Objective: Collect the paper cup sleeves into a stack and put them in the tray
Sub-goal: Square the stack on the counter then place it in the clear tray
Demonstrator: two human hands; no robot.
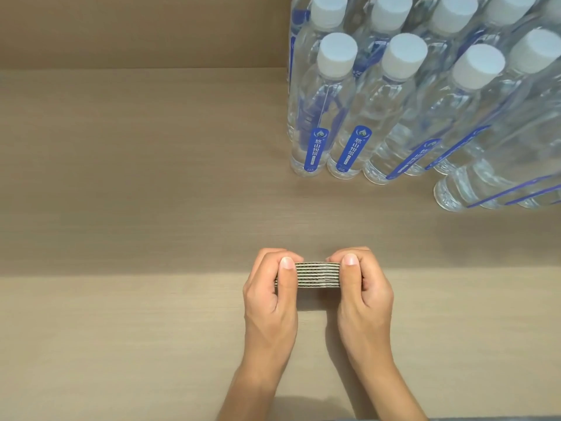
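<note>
A stack of flattened corrugated paper cup sleeves [318, 275] stands on its edge on the tan wooden surface [136, 329], near the front middle. My left hand [270, 287] grips the stack's left end, thumb on the near face and fingers curled behind. My right hand [364, 287] grips the right end the same way. The sleeves' layered edges face me, pressed together between both hands. No tray is in view.
Several clear water bottles [403, 101] with white caps and blue labels stand packed together at the back right. A brown back wall [136, 28] rises behind the surface.
</note>
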